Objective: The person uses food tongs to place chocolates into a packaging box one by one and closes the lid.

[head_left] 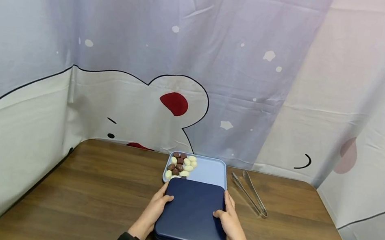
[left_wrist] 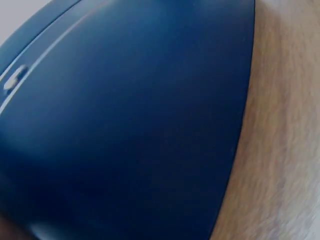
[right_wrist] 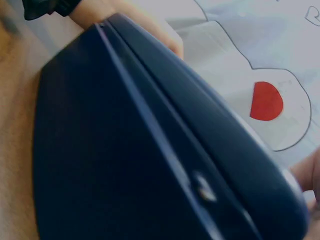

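Note:
A dark navy lidded box point(head_left: 195, 214) is between my two hands at the front of the table, its lid on. My left hand point(head_left: 154, 209) grips its left side, thumb over the lid's edge. On the opposite side my right hand point(head_left: 234, 225) holds it the same way. Both wrist views are filled by the box's side wall point(left_wrist: 135, 120), with the lid seam and a small shiny fitting point(right_wrist: 204, 189) showing. Most of the fingers are hidden beside the box. Whether its base touches the table, I cannot tell.
Behind the box lies a light blue tray point(head_left: 210, 169), partly covered by it, with several white and brown candies point(head_left: 179, 167) on its left part. Metal tongs point(head_left: 250, 193) lie to the right on the wooden table point(head_left: 93, 196). A printed curtain point(head_left: 144, 39) hangs behind the table.

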Demonstrator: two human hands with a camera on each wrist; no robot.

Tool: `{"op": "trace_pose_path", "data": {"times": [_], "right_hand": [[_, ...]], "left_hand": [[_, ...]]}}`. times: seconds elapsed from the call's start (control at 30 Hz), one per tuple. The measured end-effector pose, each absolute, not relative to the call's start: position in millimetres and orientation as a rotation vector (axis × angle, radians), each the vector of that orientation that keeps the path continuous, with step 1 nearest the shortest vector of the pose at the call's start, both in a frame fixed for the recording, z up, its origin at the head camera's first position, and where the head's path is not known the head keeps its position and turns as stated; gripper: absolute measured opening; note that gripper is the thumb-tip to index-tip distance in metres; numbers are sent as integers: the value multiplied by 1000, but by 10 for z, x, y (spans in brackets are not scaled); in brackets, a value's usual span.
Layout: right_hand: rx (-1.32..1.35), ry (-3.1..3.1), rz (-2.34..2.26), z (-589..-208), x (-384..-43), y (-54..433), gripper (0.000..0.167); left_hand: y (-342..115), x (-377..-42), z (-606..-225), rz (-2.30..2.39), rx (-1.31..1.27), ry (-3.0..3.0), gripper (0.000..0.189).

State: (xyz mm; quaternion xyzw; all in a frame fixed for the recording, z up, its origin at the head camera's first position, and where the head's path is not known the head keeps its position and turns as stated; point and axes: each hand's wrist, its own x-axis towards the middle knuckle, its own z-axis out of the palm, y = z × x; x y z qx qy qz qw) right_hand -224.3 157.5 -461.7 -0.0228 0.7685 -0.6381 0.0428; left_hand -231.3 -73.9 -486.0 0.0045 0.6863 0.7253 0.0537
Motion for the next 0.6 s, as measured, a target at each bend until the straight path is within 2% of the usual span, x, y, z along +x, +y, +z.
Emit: {"op": "trace_pose_path", "data": {"times": [0.13, 0.37, 0.47, 0.6], "right_hand": [[-94, 2336, -1940, -4623, -2248, 1583, 95], [-69, 2341, -1922, -4631, -2283, 1632, 94], [-29, 2320, -1951, -4616, -2306, 1749, 85], [6, 2459, -1839, -4558, -2400, 2049, 66]], "left_hand": [[-751, -2304, -4840, 2189, 22, 2085, 75], [-778, -2344, -4906, 2192, 17, 2075, 80], [-888, -2389, -4935, 2169, 64, 2071, 74], [-1137, -2474, -4893, 2076, 77, 2156, 55]]}}
